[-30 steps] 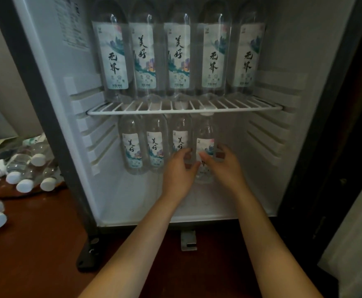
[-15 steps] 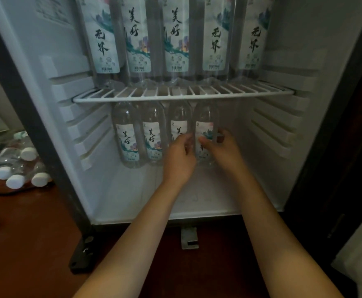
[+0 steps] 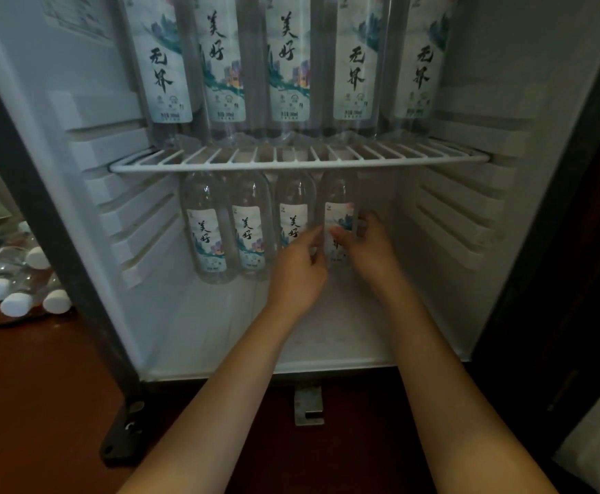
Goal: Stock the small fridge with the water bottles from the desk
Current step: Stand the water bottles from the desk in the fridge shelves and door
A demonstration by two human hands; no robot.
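Clear bottles [image 3: 206,226] with white-and-teal labels, white wire shelf [image 3: 298,162], red-brown desk [image 3: 42,386].

Clear glossy plastic bottles [image 3: 206,226], white wire shelf [image 3: 298,165], polished wood desk [image 3: 35,386]

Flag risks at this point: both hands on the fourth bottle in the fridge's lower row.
1. The fourth bottle stands tight against the third bottle; a nudge from the left hand could topple the row.
2. The wire shelf sits just above the bottle tops, so lifting risks a knock.
3. The right hand wraps its far side; pulling back fast could drag it.
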